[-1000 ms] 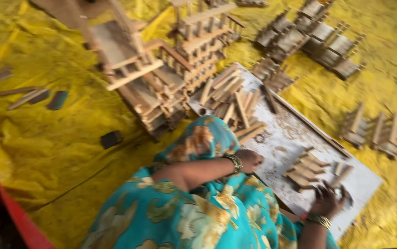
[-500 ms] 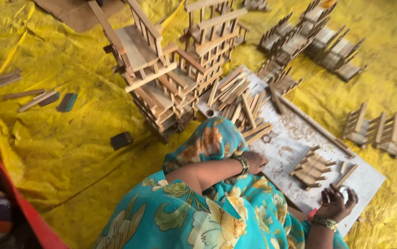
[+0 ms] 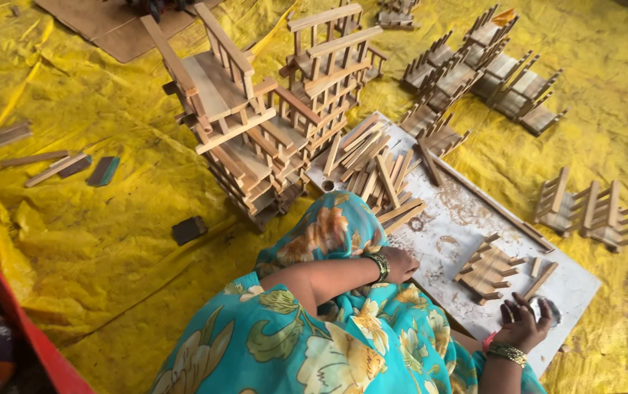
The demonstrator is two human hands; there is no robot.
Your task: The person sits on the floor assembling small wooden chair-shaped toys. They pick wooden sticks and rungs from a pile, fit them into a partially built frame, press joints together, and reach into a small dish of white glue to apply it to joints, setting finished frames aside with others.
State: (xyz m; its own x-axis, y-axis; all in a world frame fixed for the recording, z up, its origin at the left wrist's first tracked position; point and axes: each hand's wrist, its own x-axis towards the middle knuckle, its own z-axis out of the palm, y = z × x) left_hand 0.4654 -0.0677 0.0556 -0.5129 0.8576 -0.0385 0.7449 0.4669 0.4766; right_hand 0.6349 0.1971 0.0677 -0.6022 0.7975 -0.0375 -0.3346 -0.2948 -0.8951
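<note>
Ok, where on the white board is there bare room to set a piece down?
Bare board lies between the loose sticks and the small slat frame. It is crowded near the right hand, beside that frame. The left hand rests at the board's near edge.

Your floor is covered by a yellow tarp [image 3: 110, 263]. On it lie a white board [image 3: 467, 219], stacked wooden frames [image 3: 256, 138] at the far middle, loose slats [image 3: 29, 157] far left, and more frames [image 3: 591, 215] right.
</note>
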